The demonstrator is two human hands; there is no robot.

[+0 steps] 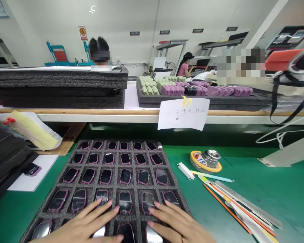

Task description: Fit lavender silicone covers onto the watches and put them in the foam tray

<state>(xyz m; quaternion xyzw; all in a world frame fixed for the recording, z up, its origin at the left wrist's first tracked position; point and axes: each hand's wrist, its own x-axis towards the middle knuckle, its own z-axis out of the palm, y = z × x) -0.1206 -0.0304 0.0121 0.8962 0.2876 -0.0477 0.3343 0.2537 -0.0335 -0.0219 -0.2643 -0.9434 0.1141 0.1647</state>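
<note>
A black foam tray (114,184) lies in front of me, its square pockets holding rows of purple-framed watch cases with dark glass faces, such as this watch case (125,201). My left hand (88,221) rests flat over the near rows, fingers spread, fingertips on or just above the watch cases and the foam dividers. My right hand (174,222) lies the same way over the near right pockets, fingers apart, beside a watch case (148,199). A ring shows on one right finger. Neither hand grips anything. Some near watch cases are partly hidden beneath the hands.
On the green mat to the right lie a tape roll (195,161), a metal-topped container (211,157), a pen (215,176) and several thin tools (240,202). Dark foam trays (7,158) stack at left. A shelf (131,118) carries trays of green and purple parts. People sit beyond.
</note>
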